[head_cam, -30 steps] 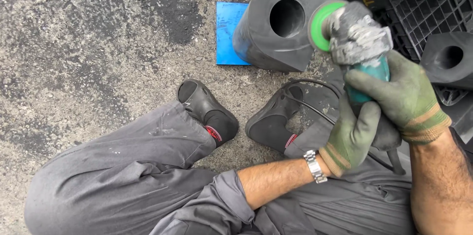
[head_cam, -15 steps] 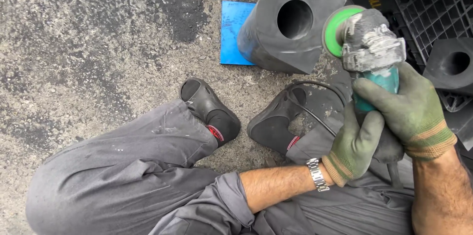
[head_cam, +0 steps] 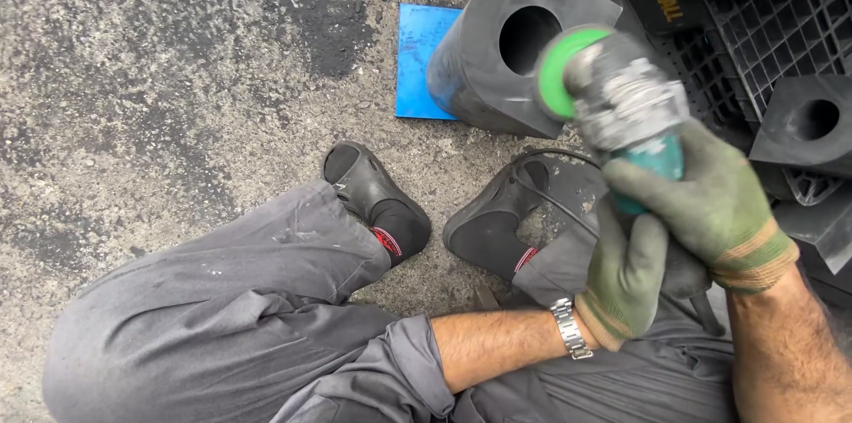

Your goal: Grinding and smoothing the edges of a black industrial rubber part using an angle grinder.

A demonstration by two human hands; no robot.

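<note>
Both gloved grips, my left hand [head_cam: 626,276] and my right hand [head_cam: 710,205], wrap closed around the teal angle grinder [head_cam: 635,121], its green disc [head_cam: 557,72] touching the dark hollow block [head_cam: 488,59] lying on the floor [head_cam: 160,86] past my shoes

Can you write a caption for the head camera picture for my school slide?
Both gloved hands, left hand and right hand, hold a grinder with its green disc beside a dark hollow block on a blue plate.
</note>
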